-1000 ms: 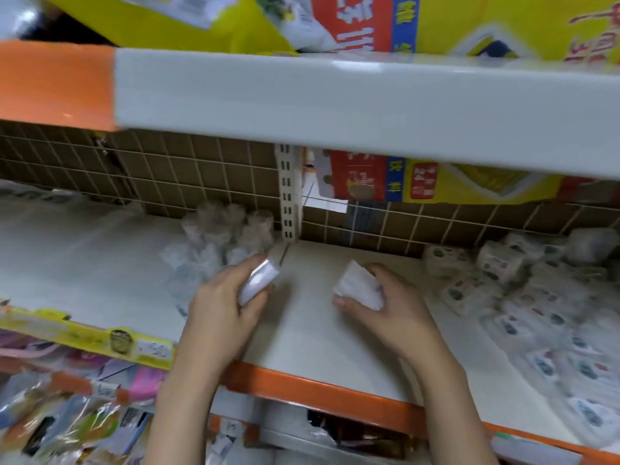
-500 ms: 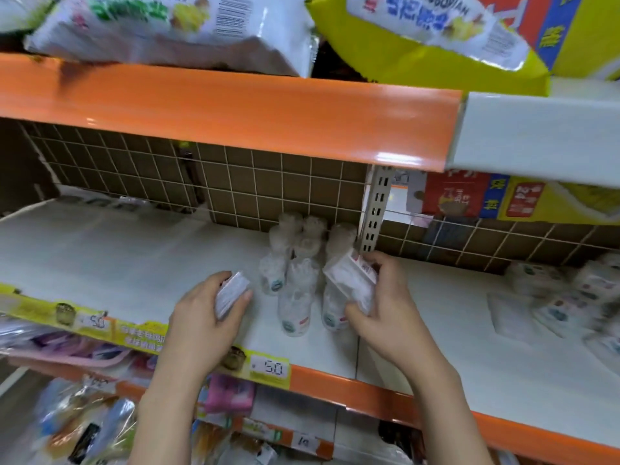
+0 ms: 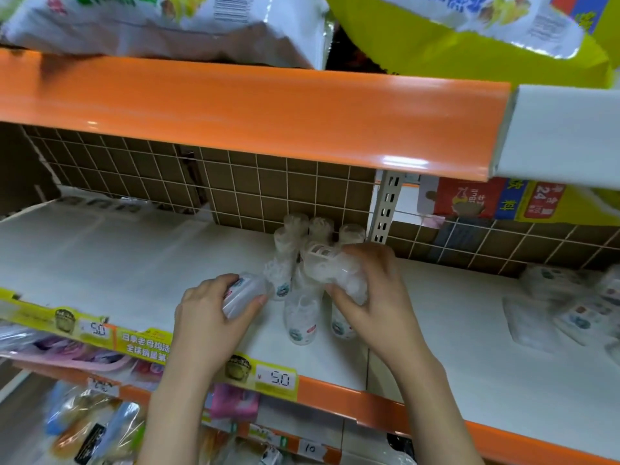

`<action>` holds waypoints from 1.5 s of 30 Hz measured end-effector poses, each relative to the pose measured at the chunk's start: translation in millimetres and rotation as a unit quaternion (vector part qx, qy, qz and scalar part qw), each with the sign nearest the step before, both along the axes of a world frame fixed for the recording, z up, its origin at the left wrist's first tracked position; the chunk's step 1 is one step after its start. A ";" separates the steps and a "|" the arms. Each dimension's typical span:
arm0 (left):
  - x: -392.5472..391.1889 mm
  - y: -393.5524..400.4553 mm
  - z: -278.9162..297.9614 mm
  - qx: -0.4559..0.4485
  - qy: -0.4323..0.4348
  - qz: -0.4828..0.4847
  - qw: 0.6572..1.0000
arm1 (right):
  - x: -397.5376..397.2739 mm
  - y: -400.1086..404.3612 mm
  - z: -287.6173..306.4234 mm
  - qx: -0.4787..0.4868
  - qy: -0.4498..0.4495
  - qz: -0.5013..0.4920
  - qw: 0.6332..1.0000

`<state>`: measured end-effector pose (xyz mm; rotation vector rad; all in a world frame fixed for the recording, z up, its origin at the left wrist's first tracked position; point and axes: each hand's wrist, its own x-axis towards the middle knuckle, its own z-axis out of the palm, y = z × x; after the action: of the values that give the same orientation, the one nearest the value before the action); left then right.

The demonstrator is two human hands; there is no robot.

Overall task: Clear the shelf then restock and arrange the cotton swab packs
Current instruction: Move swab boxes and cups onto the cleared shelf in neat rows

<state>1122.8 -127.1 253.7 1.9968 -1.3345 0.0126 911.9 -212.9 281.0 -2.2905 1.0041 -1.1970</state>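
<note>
The left hand [image 3: 204, 317] has its grip curled round one small clear cotton swab pack [image 3: 243, 293], fingers over the top and thumb beneath, the pack lying on its side just left of the standing group. The right hand's [image 3: 379, 290] grip is wrapped round a second pack [image 3: 330, 268], held tilted above the cluster with its labelled end up and to the left. Both grips are closed on their loads, not wide.

These look like light, thin-walled plastic tubes: easy to lift, probably smooth and a little slippery, and likely to dent if squeezed hard. A hold round the middle of the body, as both hands have now, seems the safest; taking one by its end would let it swing.

The standing packs [image 3: 300, 317] sit upright in a tight bunch on the white shelf [image 3: 117, 263], near the back grid wall [image 3: 268, 193] and beside the slotted upright [image 3: 385, 209]. Being tall and narrow they will probably topple at a nudge, so each new one wants setting down gently, base flat.

More packs lie loose and blurred at the far right of the shelf [image 3: 577, 313], well apart from the bunch. Yellow price tags [image 3: 265, 375] line the shelf's front edge
</note>
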 end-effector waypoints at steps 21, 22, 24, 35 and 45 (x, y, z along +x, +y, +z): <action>212.5 7.4 -12.8 0.031 -0.011 -0.059 0.998 | 169.4 41.5 -36.7 0.066 0.155 -0.184 0.968; 213.2 5.7 -14.2 0.029 -0.003 -0.068 0.997 | 167.2 42.0 -37.4 0.068 0.162 -0.200 0.964; 210.1 1.1 -16.4 0.028 0.004 -0.090 0.996 | 160.0 41.3 -39.3 0.077 0.164 -0.227 0.957; 184.8 -20.8 -16.0 0.025 -0.006 -0.148 0.989 | 146.1 32.5 -53.0 0.079 0.214 -0.230 0.946; 172.4 -26.5 -10.5 0.024 -0.009 -0.145 0.989 | 147.1 27.9 -36.9 0.084 0.218 -0.192 0.953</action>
<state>1295.2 -153.5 243.2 1.8267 -1.6383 -0.1388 1059.0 -185.0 244.0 -2.3368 1.7027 -0.6950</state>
